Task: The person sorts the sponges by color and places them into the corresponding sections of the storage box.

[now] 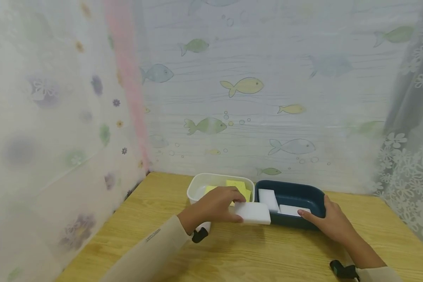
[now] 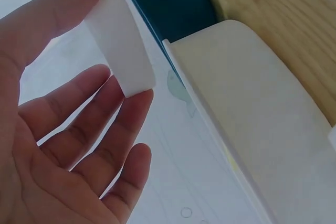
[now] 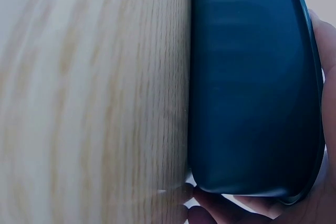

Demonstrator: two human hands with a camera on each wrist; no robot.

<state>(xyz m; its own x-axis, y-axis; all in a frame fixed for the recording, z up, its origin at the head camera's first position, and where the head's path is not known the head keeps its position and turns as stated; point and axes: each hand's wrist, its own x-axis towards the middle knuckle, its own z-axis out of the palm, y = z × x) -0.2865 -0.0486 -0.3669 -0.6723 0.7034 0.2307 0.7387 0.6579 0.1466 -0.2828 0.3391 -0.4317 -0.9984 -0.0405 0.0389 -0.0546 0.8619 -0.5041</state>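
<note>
My left hand [image 1: 220, 205] pinches a white sponge block [image 1: 252, 213] between thumb and fingertips, in front of the two tubs and above the table. In the left wrist view the white block [image 2: 118, 40] is seen edge-on, its end against the fingertips. My right hand [image 1: 333, 221] grips the right end of a dark blue tub [image 1: 296, 221], thumb over the front rim and fingers round the end wall. Inside that tub lie two more white blocks, one on the left [image 1: 268, 199] and one along the front [image 1: 293, 210], close to the thumb.
Left of the blue tub, end to end with it, stands a white tub [image 1: 197, 188] holding several yellow sponge pieces [image 1: 236, 183]. Both are on a wood-grain table [image 1: 155, 199] near its back edge. A fish-print curtain [image 1: 246, 129] hangs behind, a flowered one [image 1: 73, 156] at left.
</note>
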